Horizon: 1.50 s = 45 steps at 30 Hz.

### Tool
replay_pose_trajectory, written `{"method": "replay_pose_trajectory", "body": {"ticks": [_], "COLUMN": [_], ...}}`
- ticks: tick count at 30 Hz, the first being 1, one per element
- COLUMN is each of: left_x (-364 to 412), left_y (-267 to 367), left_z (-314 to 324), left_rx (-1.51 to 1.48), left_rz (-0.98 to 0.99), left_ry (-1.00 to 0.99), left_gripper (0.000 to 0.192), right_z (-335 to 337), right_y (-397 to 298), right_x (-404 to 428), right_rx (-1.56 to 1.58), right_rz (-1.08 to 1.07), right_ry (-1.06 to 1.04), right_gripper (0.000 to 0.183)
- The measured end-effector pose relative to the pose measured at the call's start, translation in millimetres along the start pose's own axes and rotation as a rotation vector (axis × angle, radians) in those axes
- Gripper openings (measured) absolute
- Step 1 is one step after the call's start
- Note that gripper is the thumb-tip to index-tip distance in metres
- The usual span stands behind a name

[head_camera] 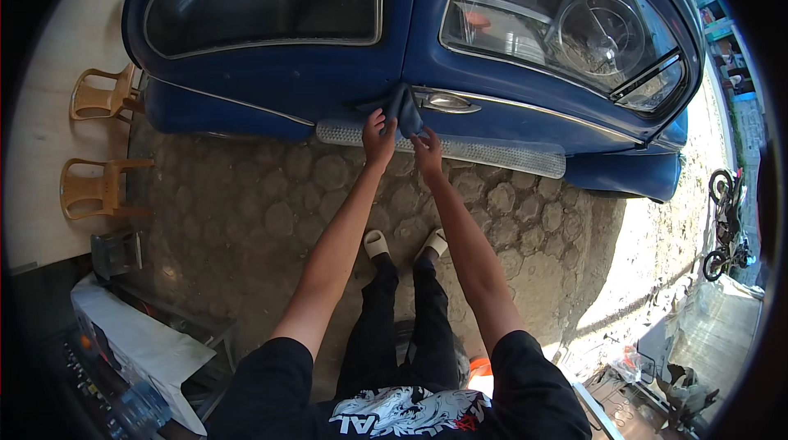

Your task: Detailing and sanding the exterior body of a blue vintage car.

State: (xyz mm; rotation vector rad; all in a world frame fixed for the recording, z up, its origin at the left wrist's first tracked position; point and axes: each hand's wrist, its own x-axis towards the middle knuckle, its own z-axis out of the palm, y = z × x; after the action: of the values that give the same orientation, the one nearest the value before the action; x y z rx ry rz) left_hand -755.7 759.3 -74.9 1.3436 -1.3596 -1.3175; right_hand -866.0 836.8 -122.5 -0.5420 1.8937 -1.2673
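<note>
A dark blue-grey cloth (407, 112) hangs in folds between my two hands, in front of the side of a blue car (345, 80). My left hand (378, 139) is at the cloth's left side, thumb against it and fingers raised. With its fingertips, my right hand (429, 150) pinches the lower right part of the cloth. Just right of the cloth is a chrome door handle (452, 101). Below both hands runs the car's ribbed, light-coloured running board (505, 157). Both arms are stretched forward.
Two tan plastic chairs (86, 187) stand at the left by a pale wall. A white sheet (135, 323) covers part of a stand at lower left. Behind my legs is an orange object (480, 369). A motorcycle (727, 224) is parked far right. Stone paving (332, 172) lies underfoot.
</note>
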Motion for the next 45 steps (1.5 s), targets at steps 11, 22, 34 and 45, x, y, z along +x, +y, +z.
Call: {"method": "replay_pose_trajectory", "body": {"ticks": [11,22,34,45], "left_x": [-26,-37,-88,-225], "left_y": [22,166,250,211], "left_z": [-32,-86,-29,196], "left_rx": [-0.092,0.288,0.445,0.484], "left_rz": [-0.026,0.700,0.628,0.798], "left_ry": [-0.068,-0.316,-0.966,-1.462], "left_gripper": [0.042,0.072,0.039,0.021], "right_z": [29,-50,-236,-437], "right_y": [-33,-241,-291,-124], "right_x": [14,-98,-233,-386], "right_rx": [-0.357,-0.496,-0.464,-0.314], "right_rz": [-0.412,-0.793,-0.623,-0.276], "right_ry": [0.319,-0.186,0.007,0.846], "right_gripper": [0.049,0.035,0.027,0.016]}}
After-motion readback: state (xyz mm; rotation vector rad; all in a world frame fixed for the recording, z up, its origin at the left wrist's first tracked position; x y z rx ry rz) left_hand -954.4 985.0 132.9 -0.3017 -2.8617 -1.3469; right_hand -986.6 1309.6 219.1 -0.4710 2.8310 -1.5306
